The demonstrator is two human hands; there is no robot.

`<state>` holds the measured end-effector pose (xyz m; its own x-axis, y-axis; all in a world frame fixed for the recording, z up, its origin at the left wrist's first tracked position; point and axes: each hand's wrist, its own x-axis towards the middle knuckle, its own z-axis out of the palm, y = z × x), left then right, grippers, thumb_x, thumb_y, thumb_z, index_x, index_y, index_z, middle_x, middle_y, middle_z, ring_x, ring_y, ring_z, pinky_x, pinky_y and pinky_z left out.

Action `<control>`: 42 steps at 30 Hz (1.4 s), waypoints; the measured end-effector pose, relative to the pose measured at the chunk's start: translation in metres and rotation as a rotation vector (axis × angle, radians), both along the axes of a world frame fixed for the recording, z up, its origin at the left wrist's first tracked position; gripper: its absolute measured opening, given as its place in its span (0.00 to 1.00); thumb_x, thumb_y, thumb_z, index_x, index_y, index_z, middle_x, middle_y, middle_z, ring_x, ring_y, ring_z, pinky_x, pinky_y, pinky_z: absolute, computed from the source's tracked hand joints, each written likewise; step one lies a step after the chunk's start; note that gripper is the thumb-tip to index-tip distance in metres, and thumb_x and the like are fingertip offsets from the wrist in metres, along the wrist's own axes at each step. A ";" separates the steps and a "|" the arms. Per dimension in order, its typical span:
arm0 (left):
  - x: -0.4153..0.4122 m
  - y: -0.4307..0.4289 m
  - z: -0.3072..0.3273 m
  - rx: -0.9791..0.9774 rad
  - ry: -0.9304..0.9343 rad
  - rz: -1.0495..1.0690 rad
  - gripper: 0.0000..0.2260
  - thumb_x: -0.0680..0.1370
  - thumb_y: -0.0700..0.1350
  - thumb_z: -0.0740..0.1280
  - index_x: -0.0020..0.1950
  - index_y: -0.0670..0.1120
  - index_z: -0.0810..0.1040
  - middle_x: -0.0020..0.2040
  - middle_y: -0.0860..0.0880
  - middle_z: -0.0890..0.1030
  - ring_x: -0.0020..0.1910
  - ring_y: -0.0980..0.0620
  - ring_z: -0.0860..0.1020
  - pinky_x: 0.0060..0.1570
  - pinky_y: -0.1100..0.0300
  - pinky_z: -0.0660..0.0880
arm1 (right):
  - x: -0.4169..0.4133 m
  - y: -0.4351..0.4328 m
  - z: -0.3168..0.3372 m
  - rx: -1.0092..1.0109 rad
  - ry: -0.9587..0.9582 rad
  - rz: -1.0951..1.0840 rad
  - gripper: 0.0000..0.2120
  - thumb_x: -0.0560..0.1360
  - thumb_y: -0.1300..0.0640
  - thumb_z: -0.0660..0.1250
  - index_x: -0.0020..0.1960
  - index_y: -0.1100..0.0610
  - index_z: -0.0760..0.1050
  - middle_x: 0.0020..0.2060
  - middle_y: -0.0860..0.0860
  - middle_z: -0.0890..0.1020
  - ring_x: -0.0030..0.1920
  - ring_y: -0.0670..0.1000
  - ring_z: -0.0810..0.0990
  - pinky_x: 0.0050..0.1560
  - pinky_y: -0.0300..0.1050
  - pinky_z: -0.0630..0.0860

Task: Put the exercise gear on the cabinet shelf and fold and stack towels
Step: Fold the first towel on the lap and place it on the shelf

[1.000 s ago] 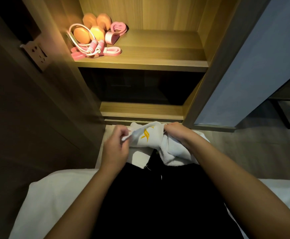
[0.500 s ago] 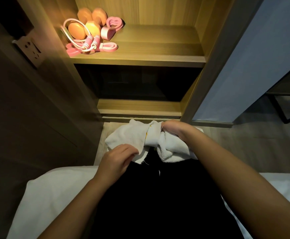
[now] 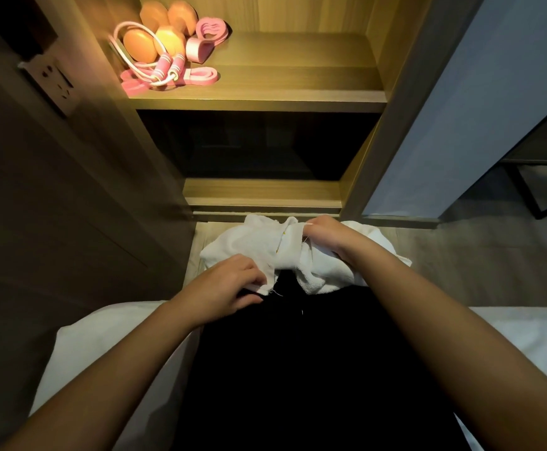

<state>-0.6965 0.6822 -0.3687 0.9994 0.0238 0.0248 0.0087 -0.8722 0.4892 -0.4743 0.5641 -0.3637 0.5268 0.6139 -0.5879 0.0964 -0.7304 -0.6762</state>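
A white towel (image 3: 252, 245) lies rumpled over my knees, in front of the wooden cabinet. My left hand (image 3: 230, 286) pinches the towel's near left corner. My right hand (image 3: 326, 234) grips a bunched fold at the towel's far edge. On the lit cabinet shelf (image 3: 282, 79) sit the exercise things at the left: orange dumbbells (image 3: 155, 37), a pink-handled skipping rope (image 3: 168, 68), a pink resistance band (image 3: 200, 76) and a pink rolled band (image 3: 205, 37).
A dark open compartment (image 3: 259, 144) lies under the lit shelf. A wall socket plate (image 3: 54, 86) sits on the panel at left. A pale wall and a dark table frame (image 3: 539, 190) stand at right. I sit on a white bed (image 3: 96, 346), with black clothing across my lap.
My left hand let go of the raised towel corner, dropped toward my lap and took the near edge. The towel flattened to the left. My right hand kept its hold.
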 end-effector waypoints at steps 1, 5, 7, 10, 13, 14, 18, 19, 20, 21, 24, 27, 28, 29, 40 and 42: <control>0.001 -0.003 0.000 0.015 -0.008 0.013 0.08 0.76 0.46 0.70 0.53 0.46 0.80 0.50 0.51 0.77 0.52 0.55 0.73 0.50 0.63 0.71 | 0.000 -0.001 -0.001 0.013 -0.006 0.006 0.12 0.72 0.53 0.63 0.32 0.53 0.78 0.32 0.49 0.80 0.35 0.52 0.75 0.36 0.42 0.69; 0.006 -0.012 -0.002 0.167 -0.036 0.015 0.03 0.76 0.41 0.68 0.49 0.44 0.79 0.46 0.48 0.76 0.47 0.50 0.74 0.41 0.59 0.71 | -0.002 -0.002 0.000 0.041 -0.039 0.029 0.12 0.74 0.53 0.61 0.34 0.54 0.78 0.36 0.51 0.81 0.38 0.52 0.75 0.38 0.43 0.69; 0.008 -0.010 -0.002 0.131 -0.043 0.047 0.04 0.74 0.38 0.69 0.48 0.43 0.78 0.45 0.48 0.76 0.45 0.51 0.75 0.39 0.62 0.68 | -0.002 -0.002 0.002 0.054 -0.040 0.023 0.12 0.74 0.53 0.61 0.36 0.55 0.79 0.37 0.51 0.82 0.39 0.52 0.76 0.39 0.43 0.70; 0.012 -0.007 -0.001 -0.051 -0.093 0.168 0.04 0.74 0.36 0.69 0.48 0.43 0.78 0.45 0.50 0.76 0.43 0.54 0.74 0.41 0.64 0.70 | -0.001 -0.007 0.003 0.113 -0.037 -0.013 0.11 0.75 0.51 0.62 0.46 0.55 0.82 0.45 0.51 0.84 0.47 0.53 0.80 0.46 0.45 0.75; 0.012 -0.004 -0.003 -0.175 -0.130 0.277 0.04 0.75 0.36 0.69 0.47 0.44 0.78 0.46 0.51 0.77 0.44 0.55 0.75 0.44 0.65 0.71 | -0.004 -0.021 0.007 0.197 -0.190 -0.024 0.08 0.73 0.44 0.64 0.48 0.46 0.77 0.44 0.41 0.80 0.48 0.45 0.78 0.41 0.41 0.72; 0.011 -0.003 -0.005 -0.186 -0.119 0.295 0.04 0.75 0.37 0.70 0.47 0.45 0.78 0.45 0.52 0.77 0.44 0.55 0.75 0.44 0.66 0.71 | -0.005 -0.027 0.007 0.221 -0.231 -0.019 0.10 0.73 0.42 0.63 0.48 0.45 0.76 0.45 0.40 0.79 0.48 0.43 0.77 0.41 0.41 0.71; 0.009 -0.006 -0.009 -0.171 -0.090 0.320 0.03 0.75 0.38 0.70 0.46 0.45 0.78 0.44 0.52 0.78 0.42 0.55 0.74 0.43 0.65 0.69 | -0.011 -0.050 0.005 0.315 -0.326 0.072 0.06 0.76 0.47 0.60 0.49 0.48 0.72 0.44 0.41 0.78 0.45 0.42 0.76 0.40 0.38 0.68; 0.010 -0.008 -0.009 -0.161 -0.089 0.323 0.03 0.75 0.38 0.70 0.46 0.45 0.78 0.43 0.52 0.78 0.41 0.55 0.74 0.42 0.65 0.70 | -0.011 -0.055 0.006 0.329 -0.324 0.081 0.05 0.77 0.49 0.59 0.50 0.48 0.71 0.45 0.41 0.78 0.46 0.41 0.75 0.41 0.37 0.68; 0.011 -0.009 -0.009 -0.154 -0.090 0.327 0.03 0.75 0.39 0.70 0.46 0.45 0.77 0.43 0.53 0.77 0.41 0.55 0.74 0.42 0.65 0.69 | -0.011 -0.060 0.007 0.337 -0.316 0.086 0.05 0.78 0.50 0.58 0.52 0.48 0.70 0.45 0.41 0.77 0.46 0.40 0.75 0.41 0.36 0.68; 0.011 -0.010 -0.009 -0.151 -0.095 0.332 0.03 0.76 0.39 0.69 0.46 0.46 0.77 0.43 0.53 0.77 0.41 0.55 0.73 0.42 0.66 0.69 | -0.010 -0.064 0.009 0.334 -0.306 0.091 0.04 0.79 0.50 0.58 0.52 0.48 0.69 0.45 0.41 0.77 0.46 0.39 0.74 0.41 0.37 0.67; 0.010 -0.012 -0.009 -0.147 -0.100 0.340 0.03 0.76 0.39 0.69 0.46 0.46 0.77 0.43 0.54 0.76 0.42 0.56 0.73 0.42 0.70 0.67 | -0.005 -0.071 0.015 0.295 -0.251 0.118 0.05 0.80 0.49 0.58 0.49 0.50 0.70 0.42 0.43 0.77 0.42 0.41 0.73 0.40 0.39 0.67; 0.009 -0.014 -0.010 -0.166 -0.105 0.355 0.02 0.77 0.41 0.68 0.46 0.47 0.77 0.44 0.54 0.77 0.43 0.56 0.74 0.43 0.67 0.69 | 0.000 -0.074 0.023 0.300 -0.140 0.083 0.06 0.80 0.52 0.63 0.49 0.55 0.73 0.40 0.47 0.77 0.41 0.44 0.73 0.42 0.39 0.70; 0.008 -0.014 -0.011 -0.174 -0.109 0.360 0.03 0.77 0.41 0.68 0.45 0.48 0.76 0.44 0.54 0.77 0.44 0.56 0.75 0.44 0.66 0.70 | 0.001 -0.075 0.026 0.310 -0.093 0.055 0.06 0.79 0.54 0.64 0.49 0.57 0.74 0.40 0.49 0.77 0.40 0.45 0.73 0.41 0.38 0.70; 0.008 -0.015 -0.012 -0.180 -0.111 0.365 0.04 0.77 0.42 0.68 0.45 0.49 0.75 0.44 0.55 0.77 0.44 0.56 0.75 0.44 0.66 0.70 | 0.003 -0.077 0.030 0.318 -0.038 0.028 0.05 0.79 0.56 0.65 0.48 0.58 0.75 0.39 0.50 0.77 0.40 0.46 0.74 0.39 0.37 0.71; 0.015 -0.009 0.034 -0.557 -0.433 0.563 0.04 0.79 0.45 0.63 0.50 0.54 0.74 0.44 0.59 0.78 0.43 0.61 0.76 0.42 0.64 0.72 | 0.022 -0.091 0.071 0.568 -0.010 0.067 0.02 0.76 0.56 0.69 0.45 0.51 0.76 0.41 0.48 0.80 0.42 0.47 0.78 0.42 0.39 0.75; 0.023 -0.014 0.056 -0.574 -0.492 0.488 0.02 0.78 0.49 0.61 0.49 0.56 0.72 0.42 0.61 0.76 0.42 0.62 0.75 0.40 0.66 0.71 | 0.017 -0.086 0.071 0.585 0.007 0.111 0.04 0.75 0.57 0.70 0.44 0.49 0.76 0.40 0.49 0.80 0.42 0.48 0.78 0.42 0.40 0.75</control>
<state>-0.6737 0.6685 -0.3128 0.7544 0.5836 0.3004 -0.0110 -0.4463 0.8948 -0.4577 0.4781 -0.2932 0.4382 0.8881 -0.1388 0.1447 -0.2221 -0.9642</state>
